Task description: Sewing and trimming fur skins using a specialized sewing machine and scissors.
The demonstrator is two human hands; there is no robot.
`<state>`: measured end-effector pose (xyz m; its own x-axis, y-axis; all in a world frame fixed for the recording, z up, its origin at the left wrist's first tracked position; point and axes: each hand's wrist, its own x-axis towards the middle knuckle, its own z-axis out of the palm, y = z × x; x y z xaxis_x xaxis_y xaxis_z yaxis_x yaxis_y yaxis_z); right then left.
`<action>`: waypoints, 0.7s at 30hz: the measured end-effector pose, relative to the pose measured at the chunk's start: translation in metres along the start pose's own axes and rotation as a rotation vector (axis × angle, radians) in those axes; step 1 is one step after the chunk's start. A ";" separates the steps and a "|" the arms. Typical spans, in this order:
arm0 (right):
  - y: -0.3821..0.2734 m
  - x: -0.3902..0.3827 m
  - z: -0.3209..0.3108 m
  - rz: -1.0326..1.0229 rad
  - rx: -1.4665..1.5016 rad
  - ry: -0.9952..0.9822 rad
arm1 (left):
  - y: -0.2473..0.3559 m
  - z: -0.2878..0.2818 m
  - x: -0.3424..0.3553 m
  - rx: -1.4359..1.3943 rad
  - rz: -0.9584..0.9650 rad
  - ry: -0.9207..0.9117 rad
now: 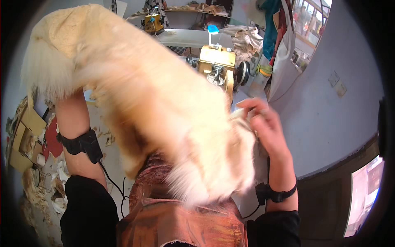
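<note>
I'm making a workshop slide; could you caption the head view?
Pale fur held up, right hand at its edge, left hand hidden behind it, golden machine beyond.

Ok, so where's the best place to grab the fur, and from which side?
Probably the right edge of the fur, pinched from the right: a thin, pale edge shows there beside the right hand, and the piece bends like something limp, so that edge should pinch easily. The left end covers the left hand.

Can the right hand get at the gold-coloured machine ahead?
Probably: the machine stands ahead with its right side uncovered, though the right hand seems busy holding the fur piece.
</note>
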<state>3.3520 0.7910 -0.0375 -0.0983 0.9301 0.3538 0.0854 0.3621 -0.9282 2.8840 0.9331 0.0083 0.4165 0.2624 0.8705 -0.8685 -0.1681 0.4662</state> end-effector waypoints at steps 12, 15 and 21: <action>0.067 -0.041 0.057 0.436 0.565 -0.209 | 0.017 -0.079 0.061 -0.016 0.023 0.024; 0.038 -0.020 0.033 0.217 0.632 -0.137 | 0.031 -0.078 0.099 -0.170 0.004 -0.158; -0.003 -0.023 0.005 -0.131 0.509 0.313 | 0.094 -0.097 0.128 0.072 0.082 -0.109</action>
<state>3.3491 0.7678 -0.0433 0.2267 0.8818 0.4136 -0.4002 0.4715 -0.7858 2.8295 1.0435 0.1481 0.3746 0.1410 0.9164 -0.8810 -0.2540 0.3992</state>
